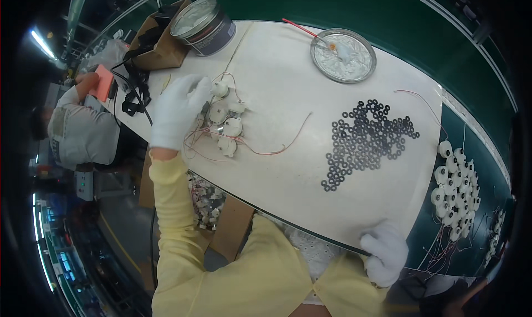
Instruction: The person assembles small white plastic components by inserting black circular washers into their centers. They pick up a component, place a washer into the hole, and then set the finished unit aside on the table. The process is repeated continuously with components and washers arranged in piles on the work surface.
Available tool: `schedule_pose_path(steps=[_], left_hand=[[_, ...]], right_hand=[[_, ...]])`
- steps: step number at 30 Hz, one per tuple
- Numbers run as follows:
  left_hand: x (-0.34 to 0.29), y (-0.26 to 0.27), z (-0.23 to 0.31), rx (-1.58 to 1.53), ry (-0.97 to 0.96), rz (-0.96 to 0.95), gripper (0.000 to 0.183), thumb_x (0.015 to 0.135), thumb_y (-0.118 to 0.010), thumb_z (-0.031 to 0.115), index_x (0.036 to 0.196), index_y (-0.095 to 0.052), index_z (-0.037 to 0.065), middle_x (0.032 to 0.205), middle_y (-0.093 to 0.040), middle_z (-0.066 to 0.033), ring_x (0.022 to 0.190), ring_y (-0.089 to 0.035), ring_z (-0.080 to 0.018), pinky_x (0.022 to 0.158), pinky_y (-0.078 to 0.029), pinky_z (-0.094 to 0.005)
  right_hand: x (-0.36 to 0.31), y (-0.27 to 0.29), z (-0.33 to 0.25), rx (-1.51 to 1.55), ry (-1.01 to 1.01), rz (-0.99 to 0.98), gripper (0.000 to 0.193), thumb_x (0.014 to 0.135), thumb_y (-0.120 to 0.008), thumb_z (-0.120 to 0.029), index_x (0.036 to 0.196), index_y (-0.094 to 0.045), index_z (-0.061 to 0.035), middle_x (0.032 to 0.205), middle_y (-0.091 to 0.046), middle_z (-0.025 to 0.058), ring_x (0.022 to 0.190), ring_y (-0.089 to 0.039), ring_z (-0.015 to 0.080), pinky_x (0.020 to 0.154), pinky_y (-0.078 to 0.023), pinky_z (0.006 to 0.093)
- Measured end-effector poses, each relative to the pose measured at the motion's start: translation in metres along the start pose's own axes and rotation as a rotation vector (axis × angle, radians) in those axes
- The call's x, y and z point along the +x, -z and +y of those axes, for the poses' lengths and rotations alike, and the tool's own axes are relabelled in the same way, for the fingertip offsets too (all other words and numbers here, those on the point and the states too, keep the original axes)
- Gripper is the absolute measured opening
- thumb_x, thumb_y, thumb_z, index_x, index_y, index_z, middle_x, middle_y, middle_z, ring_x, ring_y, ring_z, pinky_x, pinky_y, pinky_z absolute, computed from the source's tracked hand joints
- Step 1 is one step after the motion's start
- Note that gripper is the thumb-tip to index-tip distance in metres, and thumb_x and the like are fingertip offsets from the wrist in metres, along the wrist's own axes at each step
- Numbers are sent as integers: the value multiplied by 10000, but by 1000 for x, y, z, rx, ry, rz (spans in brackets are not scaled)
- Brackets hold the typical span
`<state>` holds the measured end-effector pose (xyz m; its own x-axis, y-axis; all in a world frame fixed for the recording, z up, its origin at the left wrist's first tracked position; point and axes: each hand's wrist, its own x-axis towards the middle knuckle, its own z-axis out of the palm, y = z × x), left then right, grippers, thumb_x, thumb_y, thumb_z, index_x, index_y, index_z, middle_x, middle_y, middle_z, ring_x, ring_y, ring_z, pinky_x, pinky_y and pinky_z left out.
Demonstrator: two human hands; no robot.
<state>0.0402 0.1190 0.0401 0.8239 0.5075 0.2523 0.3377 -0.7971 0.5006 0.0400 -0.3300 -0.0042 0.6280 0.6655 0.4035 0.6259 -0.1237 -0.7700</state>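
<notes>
My left hand [178, 110], in a white glove, is at the left edge of a small pile of round white motors [218, 113] with thin red and white wires. Its fingers are bent together at the nearest motors; what lies between the fingertips is hidden. At the table's front edge on the right is my right hand [384, 252], also gloved in white. Its fingers are curled, and I cannot make out anything in them. Many small black rings [363, 139] lie spread across the right half of the white table [277, 178].
A round metal dish [363, 73] of pale grease holds a red-handled brush [299, 27]. At the back left stand a large tub [208, 31] and a cardboard box [166, 51]. More white motors [455, 192] lie on the green surface at right. Another person [83, 128] sits at left.
</notes>
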Motion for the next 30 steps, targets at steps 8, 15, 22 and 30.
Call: schedule_pose_path(steps=[8, 15, 22, 30], left_hand=[[30, -22, 27, 240, 82, -406, 393, 948, -642, 400, 1088, -752, 49, 853, -739, -112, 800, -711, -235, 794, -534, -333], [25, -9, 37, -97, -129, -129, 294, 943, -659, 213, 1122, -711, -14, 1102, -731, -108, 1000, -687, -225, 915, -516, -325], [-44, 136, 44, -813, -592, 558, 427, 1001, -490, 237, 1014, -634, -165, 1193, -612, -364, 1140, -579, -535, 1024, -502, -540], [-71, 158, 64, -1455, -672, 227, 175, 952, -566, 181, 953, -553, 7, 879, -543, -130, 717, -562, -270, 832, -361, -404]], right_hand=[[4, -1, 1, -52, -68, -13, 399, 670, -686, -192, 1038, -698, -38, 892, -706, 103, 727, -625, 294, 704, -435, 411], [2, 0, 3, -21, -65, -40, 382, 743, -708, -250, 1071, -700, -53, 934, -706, 87, 741, -625, 289, 693, -423, 415], [7, 5, 5, 13, -47, -113, 399, 761, -723, -284, 1099, -708, -72, 950, -695, 66, 751, -624, 269, 701, -430, 395], [3, 6, 8, -36, -64, -89, 387, 798, -704, -337, 1099, -719, -94, 939, -685, 38, 753, -616, 245, 716, -438, 379]])
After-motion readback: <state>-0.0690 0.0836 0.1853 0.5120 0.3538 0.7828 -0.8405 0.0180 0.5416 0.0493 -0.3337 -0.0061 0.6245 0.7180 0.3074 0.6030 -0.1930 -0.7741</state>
